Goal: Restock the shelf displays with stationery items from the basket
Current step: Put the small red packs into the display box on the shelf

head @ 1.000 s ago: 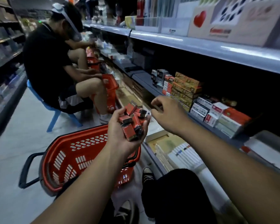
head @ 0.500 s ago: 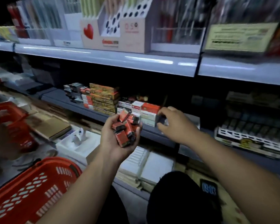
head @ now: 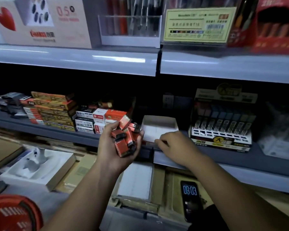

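My left hand point(head: 114, 150) is palm up in front of the middle shelf point(head: 90, 138) and grips a heap of several small red and black boxes point(head: 124, 136). Just right of it, an open white cardboard tray point(head: 158, 129) sits at the shelf's front edge. My right hand point(head: 175, 147) has its curled fingers on the tray's front wall. The red basket point(head: 15, 214) shows only as a rim at the bottom left corner.
Stacked orange, white and black boxes point(head: 57, 110) fill the shelf left of the tray. A pencil lead display point(head: 222, 120) stands to its right. Pen holders line the upper shelf point(head: 130, 29). A phone showing 09:03 point(head: 189, 200) lies below.
The view has swung right, away from the seated person and the basket. My right hand left the stacked boxes and came down onto the white tray's front. My left hand still holds the small boxes.
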A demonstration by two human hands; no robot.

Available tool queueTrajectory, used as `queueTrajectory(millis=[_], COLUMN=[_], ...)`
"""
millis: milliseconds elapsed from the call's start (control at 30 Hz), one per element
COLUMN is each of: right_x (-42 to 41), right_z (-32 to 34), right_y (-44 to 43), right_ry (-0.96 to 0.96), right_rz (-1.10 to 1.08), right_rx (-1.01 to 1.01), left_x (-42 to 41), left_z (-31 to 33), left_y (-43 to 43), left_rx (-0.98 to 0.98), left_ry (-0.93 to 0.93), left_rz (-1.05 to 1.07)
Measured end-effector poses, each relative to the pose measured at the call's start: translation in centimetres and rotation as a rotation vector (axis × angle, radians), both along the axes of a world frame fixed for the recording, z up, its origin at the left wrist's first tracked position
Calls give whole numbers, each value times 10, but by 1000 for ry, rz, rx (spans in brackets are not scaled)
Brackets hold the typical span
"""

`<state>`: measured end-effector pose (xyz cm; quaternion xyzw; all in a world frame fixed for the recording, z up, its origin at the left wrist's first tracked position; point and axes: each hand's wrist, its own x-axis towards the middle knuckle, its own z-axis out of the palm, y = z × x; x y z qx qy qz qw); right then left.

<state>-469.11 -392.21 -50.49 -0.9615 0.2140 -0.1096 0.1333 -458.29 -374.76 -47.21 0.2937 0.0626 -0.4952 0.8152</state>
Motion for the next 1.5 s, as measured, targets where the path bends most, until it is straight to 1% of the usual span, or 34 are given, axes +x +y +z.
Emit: queueTrajectory(millis=[167, 233, 367, 433, 567, 733, 867, 1000, 1067, 1133, 1200, 1300, 1400, 1500], right_x=[-18, -15, 13, 28, 57, 82, 85, 75, 70, 65, 59, 56, 60, 63], right_z=[4, 6, 14, 24, 32, 29, 32, 38, 41, 41, 37, 25, 15, 6], right_y=[-12, -11, 3, 13, 20, 16, 8, 2, -2, -11, -21, -30, -29, -24], right_ry=[3, -68, -345, -428, -454, -429, -395, -467, -532, -600, -615, -513, -485, -484], right_rz=[-5, -9, 38, 47, 37, 18, -58, -140, -191, -264, -347, -447, -465, -448], right_rx=[-17, 13, 310, 419, 508, 601, 701, 977, 1043, 1043, 1019, 978, 985, 940], left_x=[4, 6, 12, 15, 21, 29, 26, 32, 33, 33, 33, 32, 32, 32], left_z=[2, 0, -7, -11, -16, -21, -25, -27, -28, -29, -28, -29, -29, -32], left_y=[-1, -3, -10, -16, -26, -36, -41, -41, -40, -40, -39, -37, -37, -38], left_rx=[56, 69, 89, 75, 71, 110, 115, 55, 39, 32, 30, 28, 26, 36], left_ry=[-45, -46, -29, -28, -43, -110, -67, -27, 18, 56, 68, 62, 36, -9], left_rz=[19, 17, 14, -5, -17, -47, -103, -175, -154, -124, -106, -88, -97, -108])
